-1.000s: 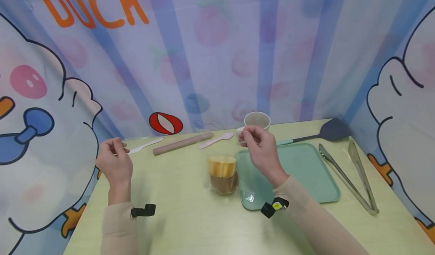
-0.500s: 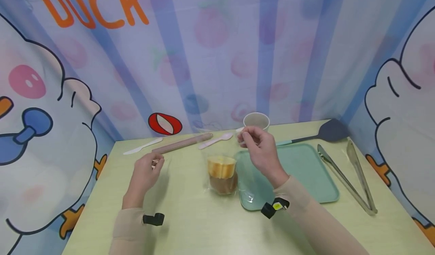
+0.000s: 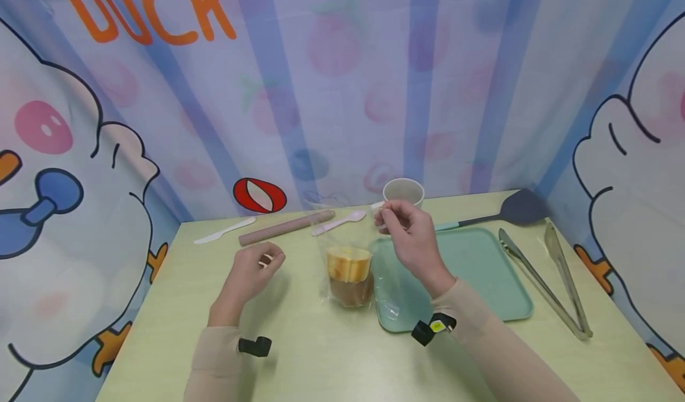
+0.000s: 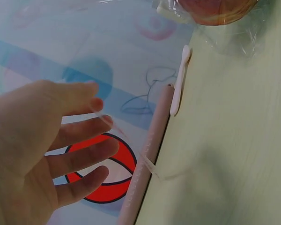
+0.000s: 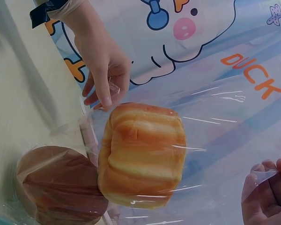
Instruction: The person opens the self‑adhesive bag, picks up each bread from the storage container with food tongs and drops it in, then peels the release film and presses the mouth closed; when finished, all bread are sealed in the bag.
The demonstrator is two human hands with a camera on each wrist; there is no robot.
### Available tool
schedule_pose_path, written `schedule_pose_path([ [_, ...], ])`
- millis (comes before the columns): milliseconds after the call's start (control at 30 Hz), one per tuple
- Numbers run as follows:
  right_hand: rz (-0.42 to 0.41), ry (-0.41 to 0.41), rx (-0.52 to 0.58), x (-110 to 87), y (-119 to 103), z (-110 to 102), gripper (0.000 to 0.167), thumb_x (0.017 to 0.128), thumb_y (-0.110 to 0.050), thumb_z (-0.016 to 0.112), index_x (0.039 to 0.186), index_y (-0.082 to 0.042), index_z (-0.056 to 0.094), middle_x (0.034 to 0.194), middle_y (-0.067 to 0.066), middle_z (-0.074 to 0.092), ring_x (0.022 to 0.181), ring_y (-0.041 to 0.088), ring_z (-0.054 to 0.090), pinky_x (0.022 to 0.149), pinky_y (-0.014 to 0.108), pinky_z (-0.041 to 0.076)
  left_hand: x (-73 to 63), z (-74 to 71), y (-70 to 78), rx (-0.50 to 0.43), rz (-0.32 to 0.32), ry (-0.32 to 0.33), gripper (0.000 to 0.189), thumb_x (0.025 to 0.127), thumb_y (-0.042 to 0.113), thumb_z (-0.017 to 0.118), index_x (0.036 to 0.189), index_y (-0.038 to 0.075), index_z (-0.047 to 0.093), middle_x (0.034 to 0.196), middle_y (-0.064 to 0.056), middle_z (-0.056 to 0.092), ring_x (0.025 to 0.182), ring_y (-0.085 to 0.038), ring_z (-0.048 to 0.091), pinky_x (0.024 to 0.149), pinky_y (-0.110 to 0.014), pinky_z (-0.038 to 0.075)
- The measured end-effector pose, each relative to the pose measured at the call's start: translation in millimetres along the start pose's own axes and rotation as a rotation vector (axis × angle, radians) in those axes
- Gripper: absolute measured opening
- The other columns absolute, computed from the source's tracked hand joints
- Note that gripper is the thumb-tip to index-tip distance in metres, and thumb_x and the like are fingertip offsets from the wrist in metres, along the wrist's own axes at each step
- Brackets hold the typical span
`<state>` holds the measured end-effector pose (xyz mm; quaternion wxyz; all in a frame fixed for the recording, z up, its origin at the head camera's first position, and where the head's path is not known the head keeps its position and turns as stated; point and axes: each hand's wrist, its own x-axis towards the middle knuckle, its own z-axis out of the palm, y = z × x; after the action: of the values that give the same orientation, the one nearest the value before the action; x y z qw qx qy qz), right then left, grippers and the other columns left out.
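My right hand (image 3: 414,241) pinches the top edge of a clear plastic bag (image 5: 210,126), holding it up. Inside are a golden bread loaf (image 5: 143,154) and a rounded brown piece (image 5: 61,185) that looks like a bun. In the head view the golden bread (image 3: 348,265) sits above the brown one, left of the green tray. My left hand (image 3: 251,277) hovers left of the bag. Between its thumb and index finger it pinches a thin clear plastic strip (image 4: 117,129), seen in the left wrist view; its other fingers (image 4: 86,157) are spread loosely.
A green tray (image 3: 471,271) lies right of the bag. Metal tongs (image 3: 546,283) and a dark spatula (image 3: 521,207) are on the right. Along the back stand or lie a white cup (image 3: 404,189), pale spoon (image 3: 342,222), rolling pin (image 3: 286,228) and white knife (image 3: 225,231).
My left hand has moved right from the table's far left edge toward the bag, still with the strip. My right hand has stayed at the bag's top edge.
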<state>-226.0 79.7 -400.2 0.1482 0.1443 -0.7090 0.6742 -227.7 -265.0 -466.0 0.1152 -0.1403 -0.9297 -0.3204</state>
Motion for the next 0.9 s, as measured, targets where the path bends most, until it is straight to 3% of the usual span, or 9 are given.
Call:
schedule_pose_path([
  [200,-0.011,-0.011,0.001,-0.1,-1.4,0.8,0.018,0.107,-0.01,0.06,0.102,0.005,0.068,0.099,0.022,0.072,0.091,0.038,0.072,0.079,0.029,0.063,2.3,0.6,12.5,-0.014,0.035,-0.031,0.015,0.096,0.029,0.079,0.085,0.018,0.08,0.089,0.005,0.075,0.087,-0.017,0.07,0.086,-0.049,0.061],
  [300,-0.015,-0.015,0.003,-0.3,-2.1,0.9,0.018,0.107,-0.01,0.06,0.102,0.005,0.069,0.1,0.024,0.072,0.091,0.038,0.072,0.079,0.029,0.063,4.9,1.2,20.9,-0.044,0.024,-0.043,0.015,0.096,0.033,0.078,0.091,0.02,0.081,0.093,0.006,0.076,0.09,-0.016,0.069,0.088,-0.05,0.059],
  [433,-0.014,-0.019,0.008,-0.8,-2.9,1.3,0.018,0.107,-0.01,0.06,0.102,0.005,0.069,0.099,0.023,0.072,0.087,0.026,0.073,0.078,0.029,0.063,10.2,2.5,33.5,-0.125,0.03,-0.035,0.019,0.102,0.032,0.07,0.107,0.016,0.08,0.107,0.001,0.077,0.099,-0.02,0.07,0.093,-0.052,0.057],
  [567,-0.014,-0.026,0.015,-0.9,-3.8,1.5,0.018,0.107,-0.01,0.06,0.101,0.005,0.069,0.098,0.022,0.072,0.085,0.019,0.072,0.078,0.029,0.063,18.3,3.3,45.8,-0.231,0.066,0.006,0.024,0.106,0.027,0.066,0.121,0.012,0.076,0.122,-0.006,0.075,0.11,-0.028,0.07,0.098,-0.056,0.056],
  [667,-0.015,-0.031,0.016,-1.0,-4.0,1.6,0.018,0.107,-0.01,0.06,0.102,0.005,0.069,0.098,0.022,0.072,0.086,0.024,0.072,0.078,0.03,0.063,24.3,4.6,54.1,-0.302,0.071,0.037,0.027,0.105,0.027,0.068,0.126,0.011,0.075,0.127,-0.008,0.072,0.113,-0.029,0.069,0.099,-0.058,0.056],
  [800,-0.019,-0.035,0.013,-0.4,-3.1,1.9,0.018,0.107,-0.01,0.06,0.102,0.005,0.069,0.098,0.022,0.072,0.088,0.033,0.072,0.079,0.03,0.063,31.3,8.3,63.3,-0.331,0.073,0.085,0.025,0.102,0.026,0.072,0.122,0.011,0.075,0.122,-0.008,0.072,0.108,-0.027,0.07,0.095,-0.055,0.058],
  [900,-0.018,-0.04,0.013,-0.1,-2.7,2.5,0.017,0.107,-0.009,0.06,0.102,0.005,0.069,0.098,0.022,0.072,0.087,0.03,0.072,0.078,0.03,0.063,35.1,11.7,66.9,-0.336,0.089,0.122,0.017,0.101,0.022,0.074,0.113,0.011,0.075,0.112,-0.007,0.073,0.103,-0.025,0.071,0.089,-0.052,0.06],
])
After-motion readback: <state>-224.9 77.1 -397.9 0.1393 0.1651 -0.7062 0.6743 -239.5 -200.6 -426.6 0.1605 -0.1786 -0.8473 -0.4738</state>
